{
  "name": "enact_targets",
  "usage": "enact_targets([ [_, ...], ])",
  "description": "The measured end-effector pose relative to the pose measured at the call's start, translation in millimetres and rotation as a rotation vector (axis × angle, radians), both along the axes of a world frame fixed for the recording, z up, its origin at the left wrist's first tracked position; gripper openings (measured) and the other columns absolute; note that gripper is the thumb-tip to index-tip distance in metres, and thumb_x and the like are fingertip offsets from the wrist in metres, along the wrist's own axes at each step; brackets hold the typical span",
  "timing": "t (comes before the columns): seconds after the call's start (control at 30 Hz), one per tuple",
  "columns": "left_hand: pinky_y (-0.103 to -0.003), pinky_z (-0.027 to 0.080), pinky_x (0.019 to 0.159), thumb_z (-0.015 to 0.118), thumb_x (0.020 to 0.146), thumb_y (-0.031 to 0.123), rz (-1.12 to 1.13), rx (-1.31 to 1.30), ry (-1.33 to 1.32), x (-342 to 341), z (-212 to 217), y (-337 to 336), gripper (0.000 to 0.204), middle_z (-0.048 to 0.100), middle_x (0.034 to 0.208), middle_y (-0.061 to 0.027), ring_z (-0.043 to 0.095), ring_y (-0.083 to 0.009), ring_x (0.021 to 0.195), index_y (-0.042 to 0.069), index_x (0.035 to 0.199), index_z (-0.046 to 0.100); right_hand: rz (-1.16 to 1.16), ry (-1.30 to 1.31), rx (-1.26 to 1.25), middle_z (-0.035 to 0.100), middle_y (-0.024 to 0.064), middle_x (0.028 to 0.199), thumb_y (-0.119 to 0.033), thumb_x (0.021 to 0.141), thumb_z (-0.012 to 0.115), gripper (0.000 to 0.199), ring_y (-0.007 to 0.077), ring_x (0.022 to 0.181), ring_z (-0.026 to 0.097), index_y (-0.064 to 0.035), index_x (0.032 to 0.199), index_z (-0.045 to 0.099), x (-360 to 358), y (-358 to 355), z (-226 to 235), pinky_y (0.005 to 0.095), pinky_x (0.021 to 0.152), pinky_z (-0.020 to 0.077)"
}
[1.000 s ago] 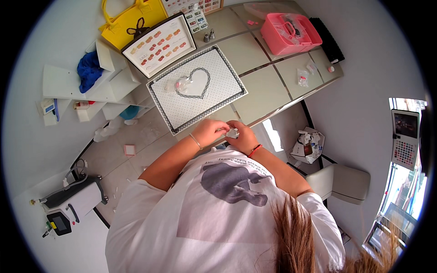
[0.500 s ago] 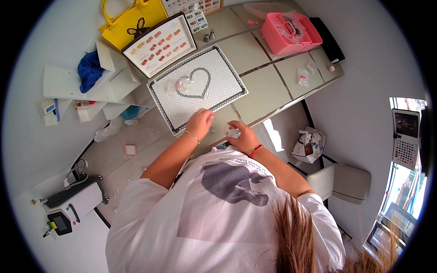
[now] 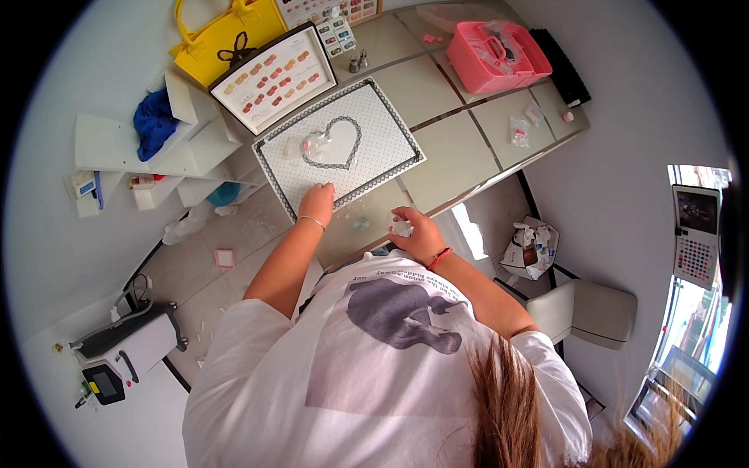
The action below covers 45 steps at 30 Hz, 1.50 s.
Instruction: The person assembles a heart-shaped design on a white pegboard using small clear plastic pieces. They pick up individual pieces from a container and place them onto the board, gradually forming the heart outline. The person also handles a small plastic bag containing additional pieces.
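Note:
My left hand is over the near edge of a white dotted mat with a black lace border and a heart outline. Its fingers are drawn together, and whatever they may hold is hidden. Close to my body, at the table's near edge, my right hand is closed around a small clear, whitish plastic piece. Between the hands a small round clear item lies on the table. A crumpled clear plastic bag with something pink inside rests on the mat by the heart.
Behind the mat stands a framed colour-sample board, beside a yellow bag. A pink case sits far right, with small clear packets nearer the edge. Right of the table are a litter-filled bin and a grey chair.
My left hand has moved left, away from my right hand, to the mat's near edge. The small round clear item now shows more fully. My right hand stays in place.

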<state>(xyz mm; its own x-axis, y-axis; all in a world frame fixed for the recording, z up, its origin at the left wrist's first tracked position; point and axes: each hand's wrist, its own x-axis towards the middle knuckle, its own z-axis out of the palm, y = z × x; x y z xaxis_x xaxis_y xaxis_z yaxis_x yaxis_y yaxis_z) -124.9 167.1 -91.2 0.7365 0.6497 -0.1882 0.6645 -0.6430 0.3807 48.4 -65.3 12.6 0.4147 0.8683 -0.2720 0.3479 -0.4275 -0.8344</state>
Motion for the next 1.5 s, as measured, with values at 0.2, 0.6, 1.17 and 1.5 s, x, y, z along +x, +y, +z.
enact_targets([
  [0.2, -0.042, 0.056, 0.073, 0.067, 0.089, 0.013, 0.054, -0.308, -0.254, 3.6, 3.7, -4.7, 0.013, 0.072, 0.086, -0.0153, 0.07, -0.0318, 0.079, 0.006, 0.1, 0.071, -0.001, 0.001, 0.001, 0.07, 0.0162, 0.114, -0.015, 0.074, 0.082, 0.054, 0.0323, 0.108, 0.067, -0.0045, 0.124, 0.064, 0.6, 0.8, 0.9, 0.0392, 0.095, 0.0527],
  [0.6, -0.029, 0.053, 0.066, 0.073, 0.087, 0.008, -0.264, -0.58, -0.386, 44.3, 106.0, -67.1, 0.011, 0.071, 0.09, -0.0086, 0.068, -0.0175, 0.073, 0.003, 0.097, 0.073, 0.027, -0.014, 0.014, 0.07, 0.0172, 0.114, -0.015, 0.074, 0.082, 0.054, 0.033, 0.108, 0.068, -0.0043, 0.123, 0.064, -2.3, 5.8, 8.7, 0.0396, 0.094, 0.0531],
  [1.17, -0.041, 0.054, 0.088, 0.077, 0.081, 0.013, -0.132, -0.228, -0.092, -18.4, 25.1, -17.7, 0.028, 0.065, 0.107, -0.0092, 0.064, -0.0297, 0.1, 0.012, 0.108, 0.073, -0.004, -0.013, 0.0, 0.07, 0.0169, 0.114, -0.015, 0.074, 0.083, 0.056, 0.0318, 0.109, 0.068, -0.0032, 0.125, 0.063, -0.2, -2.3, -4.4, 0.0387, 0.095, 0.0528],
  [1.5, -0.041, 0.053, 0.088, 0.076, 0.082, 0.012, -0.146, -0.187, -0.088, -27.4, 13.7, -29.4, 0.019, 0.066, 0.103, -0.0085, 0.063, -0.0319, 0.1, 0.012, 0.1, 0.071, -0.011, -0.004, -0.003, 0.07, 0.0168, 0.115, -0.015, 0.074, 0.083, 0.056, 0.0318, 0.109, 0.068, -0.0037, 0.125, 0.064, -0.5, -1.3, -1.7, 0.0388, 0.095, 0.0529],
])
